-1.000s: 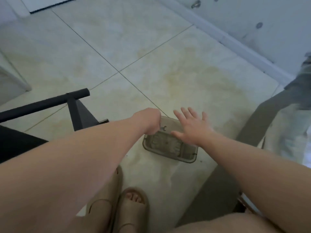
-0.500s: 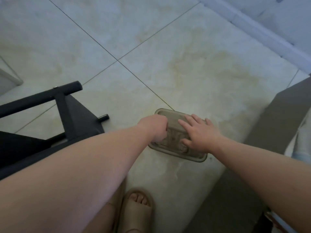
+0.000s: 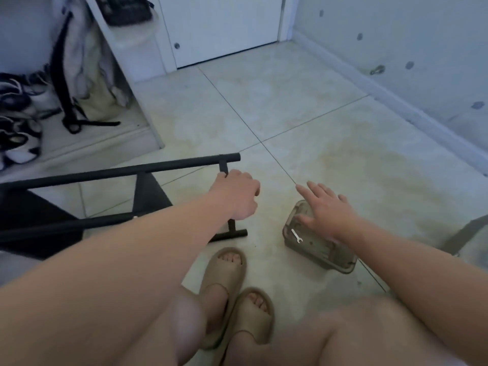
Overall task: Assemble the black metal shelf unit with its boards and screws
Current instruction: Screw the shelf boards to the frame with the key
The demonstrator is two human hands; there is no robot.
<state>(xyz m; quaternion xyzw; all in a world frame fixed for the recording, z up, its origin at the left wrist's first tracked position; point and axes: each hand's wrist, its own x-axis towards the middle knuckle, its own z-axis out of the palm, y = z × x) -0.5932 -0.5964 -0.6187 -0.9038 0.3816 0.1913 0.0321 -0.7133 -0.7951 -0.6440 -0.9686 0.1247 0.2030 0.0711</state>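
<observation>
Frame (image 3: pixel 132 171): black metal, lying on its side on the floor (image 3: pixel 290 114), left of the person. Left arm extended forward; left hand (image 3: pixel 235 196) sits against the frame's short end bar, fingers curled tight. Whether they grip the bar or something small cannot be told. Right arm extended; right hand (image 3: pixel 327 210) palm down, fingers straight and spread, over the far end of the tray (image 3: pixel 317 249). A wrench (image 3: pixel 296 235) lies in the tray.

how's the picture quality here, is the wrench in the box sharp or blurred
Head view: dim, bluish light, no glare; the wrench in the box reads clearly, the near forearms are soft, and the wide lens slightly bows the skirting.
</observation>
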